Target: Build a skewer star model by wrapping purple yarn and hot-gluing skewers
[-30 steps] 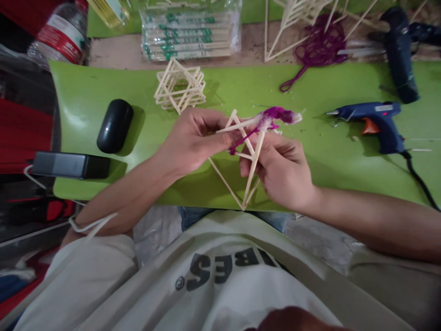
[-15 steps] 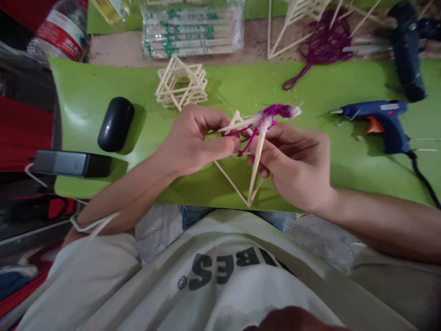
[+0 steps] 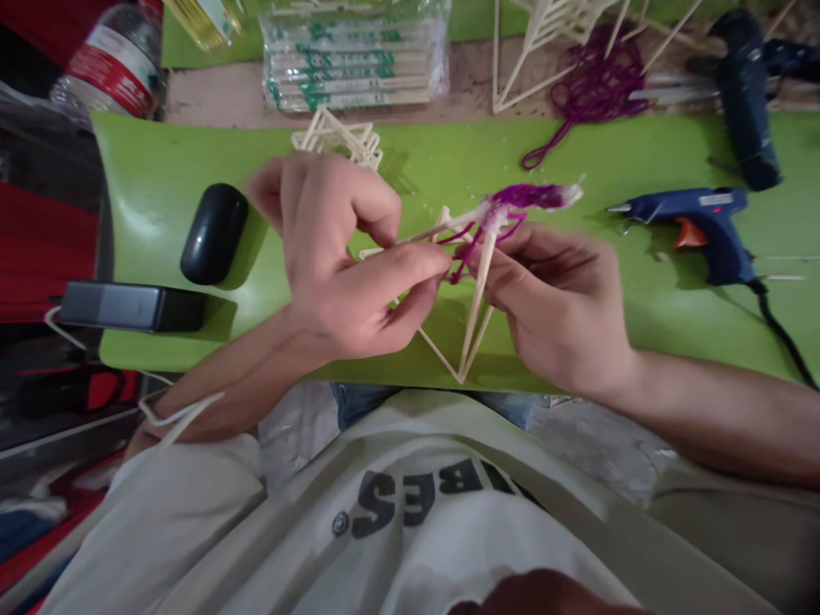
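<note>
A frame of pale wooden sticks [image 3: 477,312] stands tilted in front of me, its lower corner near the table's front edge. Purple yarn [image 3: 529,196] wraps its top joint and runs out along a whitish tip on the right. My right hand [image 3: 557,299] grips the frame just below that joint, thumb against a stick. From the joint, loose purple strands hang down between both hands. My left hand [image 3: 346,265] pinches thumb and finger together at the yarn's loose end, its other fingers curled; the fingertips hide the exact grip.
Behind my left hand lies a stacked stick shape [image 3: 346,137]. A blue glue gun [image 3: 705,226] rests at right, below a dark tool [image 3: 746,102]. Purple yarn [image 3: 599,81] and packed chopsticks [image 3: 352,64] lie at the back. A black mouse-like object [image 3: 214,233] and black box [image 3: 131,306] sit left.
My left hand has turned and lifted, its fingers now curled higher and covering part of the stacked stick shape. The right hand keeps hold of the frame, which has barely shifted.
</note>
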Tool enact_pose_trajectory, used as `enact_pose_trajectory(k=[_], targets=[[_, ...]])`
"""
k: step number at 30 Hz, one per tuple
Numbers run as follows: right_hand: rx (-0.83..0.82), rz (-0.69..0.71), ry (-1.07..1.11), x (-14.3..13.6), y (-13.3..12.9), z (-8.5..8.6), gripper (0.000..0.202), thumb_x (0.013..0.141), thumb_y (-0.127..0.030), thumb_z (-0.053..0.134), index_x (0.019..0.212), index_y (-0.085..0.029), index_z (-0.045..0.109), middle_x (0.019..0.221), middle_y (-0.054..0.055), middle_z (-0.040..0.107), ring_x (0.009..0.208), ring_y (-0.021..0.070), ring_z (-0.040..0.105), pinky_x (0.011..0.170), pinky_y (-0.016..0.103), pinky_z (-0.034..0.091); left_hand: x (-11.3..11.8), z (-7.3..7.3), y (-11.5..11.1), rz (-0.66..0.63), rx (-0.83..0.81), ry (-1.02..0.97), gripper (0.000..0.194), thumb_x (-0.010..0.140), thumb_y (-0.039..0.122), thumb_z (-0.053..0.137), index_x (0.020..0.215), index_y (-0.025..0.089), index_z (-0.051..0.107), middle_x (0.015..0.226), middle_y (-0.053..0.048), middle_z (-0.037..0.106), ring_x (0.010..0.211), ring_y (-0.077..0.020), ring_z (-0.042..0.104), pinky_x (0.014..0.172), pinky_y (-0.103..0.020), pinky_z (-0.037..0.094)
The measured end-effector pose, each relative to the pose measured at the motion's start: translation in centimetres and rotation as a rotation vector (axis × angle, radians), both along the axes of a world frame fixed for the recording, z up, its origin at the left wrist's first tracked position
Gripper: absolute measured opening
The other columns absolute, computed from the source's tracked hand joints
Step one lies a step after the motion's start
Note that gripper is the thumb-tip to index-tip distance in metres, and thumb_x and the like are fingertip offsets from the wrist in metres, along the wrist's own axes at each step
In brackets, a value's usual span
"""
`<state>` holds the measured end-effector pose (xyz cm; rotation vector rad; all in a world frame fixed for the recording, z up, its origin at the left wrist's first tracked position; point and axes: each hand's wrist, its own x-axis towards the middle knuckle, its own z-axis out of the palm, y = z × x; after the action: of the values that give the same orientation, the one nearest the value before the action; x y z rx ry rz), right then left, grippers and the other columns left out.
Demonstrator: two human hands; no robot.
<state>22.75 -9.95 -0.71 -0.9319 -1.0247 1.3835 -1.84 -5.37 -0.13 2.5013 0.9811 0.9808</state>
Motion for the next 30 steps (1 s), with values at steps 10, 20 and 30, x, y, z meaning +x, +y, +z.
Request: enact_pose_trajectory(k=[10,20,30], targets=[[-0.066,0.083,0.102,0.1,0.1,0.2,0.012,0.092,-0.039,0.108,0.1,-0.038,0.099,0.094,-0.002,0.088,0.086,0.0158,0.082,0.085,0.032,0.074,1.7,0.2,-0.6,0.187,0.547,-0.021,0.008,0.108,0.036,0.09,0.116,0.036,0.091,0.085,-0.004,0.067,0.094,-0.0311,0.074,0.094,-0.073,0.054],[-0.006,0.004,-0.088,0.2,0.0,0.7,0.012,0.093,-0.033,0.106,0.101,-0.038,0.1,0.101,0.0,0.092,0.087,0.0191,0.082,0.078,0.034,0.07,1.8,0.9,-0.8,0.107,0.396,-0.023,0.008,0.107,0.028,0.085,0.107,0.036,0.084,0.097,-0.004,0.071,0.094,-0.0285,0.074,0.094,-0.065,0.056],[0.283,-0.174,-0.551,0.9,-0.4,2.4,0.011,0.103,-0.029,0.089,0.108,-0.033,0.098,0.078,0.0,0.076,0.062,0.0144,0.047,0.055,0.035,0.036,2.3,-0.7,1.1,0.065,0.404,-0.151,0.006,0.105,0.031,0.078,0.1,0.029,0.075,0.101,-0.006,0.06,0.093,-0.0255,0.064,0.087,-0.057,0.051]])
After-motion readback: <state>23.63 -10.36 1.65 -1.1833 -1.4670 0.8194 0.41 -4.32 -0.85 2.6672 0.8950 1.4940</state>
